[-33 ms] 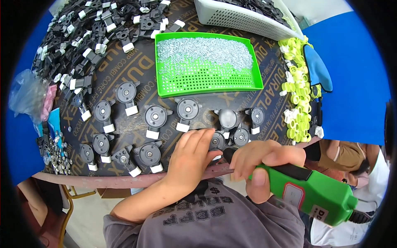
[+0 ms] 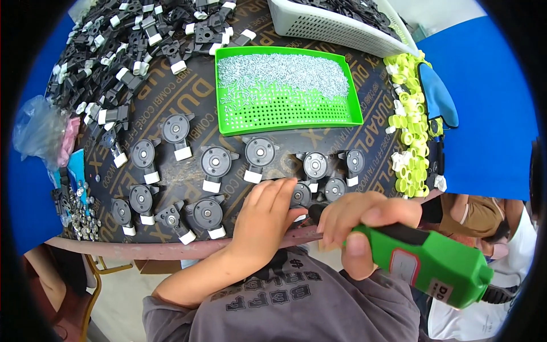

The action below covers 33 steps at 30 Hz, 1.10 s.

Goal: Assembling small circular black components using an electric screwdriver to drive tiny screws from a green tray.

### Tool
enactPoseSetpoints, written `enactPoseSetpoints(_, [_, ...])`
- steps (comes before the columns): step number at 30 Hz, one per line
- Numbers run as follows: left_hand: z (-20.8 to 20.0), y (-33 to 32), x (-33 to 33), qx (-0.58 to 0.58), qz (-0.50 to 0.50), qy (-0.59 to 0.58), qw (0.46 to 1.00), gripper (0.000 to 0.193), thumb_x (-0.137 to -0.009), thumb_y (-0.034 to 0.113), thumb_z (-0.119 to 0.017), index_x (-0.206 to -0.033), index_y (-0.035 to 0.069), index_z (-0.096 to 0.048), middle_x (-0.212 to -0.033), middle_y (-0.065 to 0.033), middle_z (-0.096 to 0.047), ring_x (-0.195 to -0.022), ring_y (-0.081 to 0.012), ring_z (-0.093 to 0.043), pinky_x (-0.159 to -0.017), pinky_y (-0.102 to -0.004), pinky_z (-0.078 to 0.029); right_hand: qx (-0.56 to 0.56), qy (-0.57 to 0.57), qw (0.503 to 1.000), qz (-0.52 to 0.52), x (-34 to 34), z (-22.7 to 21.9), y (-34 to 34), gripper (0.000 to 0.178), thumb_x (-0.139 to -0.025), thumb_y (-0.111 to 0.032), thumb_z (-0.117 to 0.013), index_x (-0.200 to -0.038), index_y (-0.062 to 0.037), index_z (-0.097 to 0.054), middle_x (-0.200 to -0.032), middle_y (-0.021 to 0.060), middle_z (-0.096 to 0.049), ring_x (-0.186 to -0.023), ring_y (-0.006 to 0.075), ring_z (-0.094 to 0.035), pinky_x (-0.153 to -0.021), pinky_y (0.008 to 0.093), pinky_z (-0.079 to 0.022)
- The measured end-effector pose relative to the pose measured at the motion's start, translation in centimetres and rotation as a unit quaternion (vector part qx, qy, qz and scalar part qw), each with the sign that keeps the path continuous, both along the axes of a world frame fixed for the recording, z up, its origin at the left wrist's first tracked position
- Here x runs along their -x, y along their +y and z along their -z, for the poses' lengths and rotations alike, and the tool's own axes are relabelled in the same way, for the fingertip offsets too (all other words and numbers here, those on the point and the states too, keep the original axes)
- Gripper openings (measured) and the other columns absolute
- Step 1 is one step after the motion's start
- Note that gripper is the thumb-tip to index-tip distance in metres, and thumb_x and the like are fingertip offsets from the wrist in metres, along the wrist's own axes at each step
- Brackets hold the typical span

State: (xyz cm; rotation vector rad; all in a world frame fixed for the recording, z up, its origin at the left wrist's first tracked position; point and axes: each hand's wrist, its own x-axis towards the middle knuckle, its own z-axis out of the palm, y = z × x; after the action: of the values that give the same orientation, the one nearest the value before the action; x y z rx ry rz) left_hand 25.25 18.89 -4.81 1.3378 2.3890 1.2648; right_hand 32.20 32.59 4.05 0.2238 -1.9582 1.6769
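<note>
My right hand [image 2: 364, 228] is wrapped round a green electric screwdriver [image 2: 458, 265] with a black strip along its top. Its dark front end points left, close to a black part with a round disc [image 2: 300, 194] at the table's front edge. My left hand [image 2: 259, 219] has its fingers curled against that part, hiding some of it. Just beyond are another disc part [image 2: 315, 165] with a white end, and one more disc part [image 2: 335, 188] close to the screwdriver. Several similar black parts with white ends, such as one disc part [image 2: 208, 214], lie left of my left hand.
A green perforated tray [image 2: 290, 121] of small silvery screws stands mid-table. Behind it is a white basket [image 2: 342, 34] of black parts. Black-and-white parts [image 2: 142, 34] are heaped far left, yellow rings [image 2: 407, 137] on the right, small metal pieces [image 2: 85, 222] front left.
Both hands stay in nearly the same place. The disc just beyond the screwdriver looked smooth and blurred before; its holes now show clearly. The whole view has shifted very slightly.
</note>
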Motion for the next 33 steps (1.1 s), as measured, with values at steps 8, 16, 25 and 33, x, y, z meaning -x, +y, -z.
enactPoseSetpoints(8, [-4.0, -0.2, 0.8, 0.117, -0.065, 0.164, 0.977, 0.074, -0.086, 0.057, -0.055, -0.132, -0.002, -0.051, -0.142, -0.0158, -0.047, -0.131, -0.0354, -0.042, -0.104, -0.0480, -0.033, 0.065, 0.081, 0.986, 0.133, 2.5, -4.1, 5.2, 0.036, -0.094, -0.028, -0.064, -0.111, -0.0106, -0.038, -0.066, 0.0056, -0.047, -0.050, 0.0170, -0.048, -0.047, 0.0327, -0.045])
enactPoseSetpoints(16, [-4.1, -0.2, 2.3, 0.204, -0.057, 0.175, 0.962, 0.075, -0.082, 0.058, -0.059, -0.132, 0.002, -0.053, -0.140, -0.0164, -0.047, -0.137, -0.0414, -0.033, -0.111, -0.0635, -0.019, 0.081, 0.124, 0.974, 0.169, 9.2, 0.2, 9.0, 0.023, -0.092, 0.000, -0.055, -0.111, 0.0013, -0.042, -0.063, 0.0076, -0.054, -0.049, 0.0143, -0.054, -0.048, 0.0284, -0.046])
enactPoseSetpoints(25, [-3.8, -0.4, 2.0, 0.143, -0.027, 0.137, 0.980, 0.047, -0.088, 0.024, -0.067, -0.126, -0.001, -0.056, -0.127, -0.0211, -0.053, -0.129, -0.0412, -0.046, -0.108, -0.0580, -0.031, 0.039, 0.096, 0.981, 0.164, 9.7, 1.9, 9.4, 0.025, -0.093, -0.010, -0.056, -0.112, -0.0053, -0.041, -0.066, 0.0093, -0.049, -0.048, 0.0183, -0.048, -0.049, 0.0345, -0.047])
enactPoseSetpoints(33, [-2.6, -0.2, 2.3, 0.060, -0.016, 0.086, 0.994, 0.039, -0.086, 0.009, -0.068, -0.121, -0.004, -0.056, -0.127, -0.0213, -0.053, -0.123, -0.0406, -0.050, -0.105, -0.0548, -0.039, 0.035, 0.089, 0.980, 0.173, 9.8, 2.1, 9.2, 0.026, -0.093, -0.010, -0.056, -0.113, -0.0050, -0.041, -0.067, 0.0094, -0.050, -0.047, 0.0183, -0.048, -0.048, 0.0346, -0.047])
